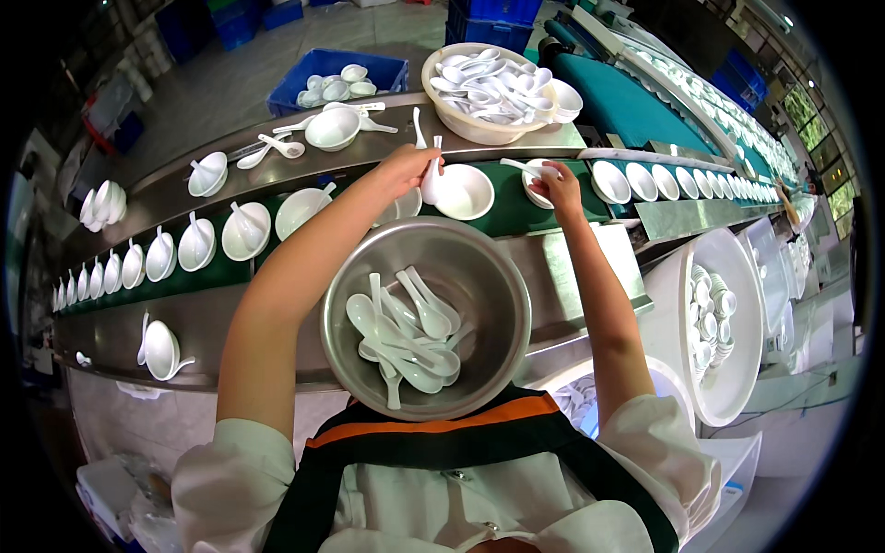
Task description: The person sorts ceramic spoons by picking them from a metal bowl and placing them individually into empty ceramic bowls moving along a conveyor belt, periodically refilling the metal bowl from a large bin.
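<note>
My left hand grips a white soup spoon, its bowl end hanging at the left rim of a white bowl on the green conveyor belt. Another spoon stands up beside my fingers. In my right hand is a second white soup spoon, over the white bowl farther right. Part of a bowl shows beneath my left wrist. Close to my body is a steel basin with several loose white spoons in it.
Bowls with spoons line the belt leftward; bowls line it rightward. A large plastic basin of spoons and a blue crate stand beyond. Loose spoons and bowls lie on the steel ledge. White tubs are at right; a person is far right.
</note>
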`<state>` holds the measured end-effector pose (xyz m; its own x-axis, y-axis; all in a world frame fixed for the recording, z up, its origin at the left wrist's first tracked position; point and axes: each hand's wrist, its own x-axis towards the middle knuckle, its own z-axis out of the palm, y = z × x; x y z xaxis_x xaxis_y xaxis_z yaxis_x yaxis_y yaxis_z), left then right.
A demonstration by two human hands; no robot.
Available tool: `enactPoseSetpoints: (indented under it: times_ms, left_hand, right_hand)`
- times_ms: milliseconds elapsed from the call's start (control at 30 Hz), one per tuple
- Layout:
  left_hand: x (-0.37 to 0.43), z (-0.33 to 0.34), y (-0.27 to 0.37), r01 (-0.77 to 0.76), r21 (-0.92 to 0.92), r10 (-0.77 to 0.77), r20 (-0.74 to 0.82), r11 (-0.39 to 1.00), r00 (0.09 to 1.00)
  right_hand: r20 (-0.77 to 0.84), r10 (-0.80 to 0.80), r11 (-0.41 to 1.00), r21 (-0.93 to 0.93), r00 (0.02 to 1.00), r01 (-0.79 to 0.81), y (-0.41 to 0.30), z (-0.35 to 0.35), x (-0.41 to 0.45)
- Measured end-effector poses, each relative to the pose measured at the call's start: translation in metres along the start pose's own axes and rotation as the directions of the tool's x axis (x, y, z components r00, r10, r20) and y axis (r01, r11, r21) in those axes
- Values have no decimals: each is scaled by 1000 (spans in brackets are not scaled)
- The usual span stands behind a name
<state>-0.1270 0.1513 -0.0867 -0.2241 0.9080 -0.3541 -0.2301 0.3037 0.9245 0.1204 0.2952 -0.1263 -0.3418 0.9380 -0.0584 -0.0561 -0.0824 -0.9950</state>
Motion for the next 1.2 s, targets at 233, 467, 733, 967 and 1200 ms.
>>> enactPoseSetpoints:
  times_ms: [233, 467, 733, 967, 1200]
  left_hand:
    - [7, -9, -11, 41, 724, 76, -128, 688, 989]
    - [-32, 50, 9, -258, 944, 433, 148, 205, 889]
    - [-89, 38, 22, -575, 795, 625, 353, 192, 696]
    - [-148, 12, -28, -661, 749, 5, 662, -38, 750]
    - [-147, 14, -38, -573, 818, -315, 533, -46, 786]
  right_hand:
    - [36, 81, 944, -324, 996, -65, -9, 1, -13]
    - [412, 19, 958, -269, 911, 101, -66, 80, -41]
    - [158, -514, 334, -868, 843, 367, -71, 19, 9]
    - [179, -272, 80, -975, 945, 207, -12, -36, 45]
    - [585, -375, 353, -627, 719, 694, -74, 83, -43]
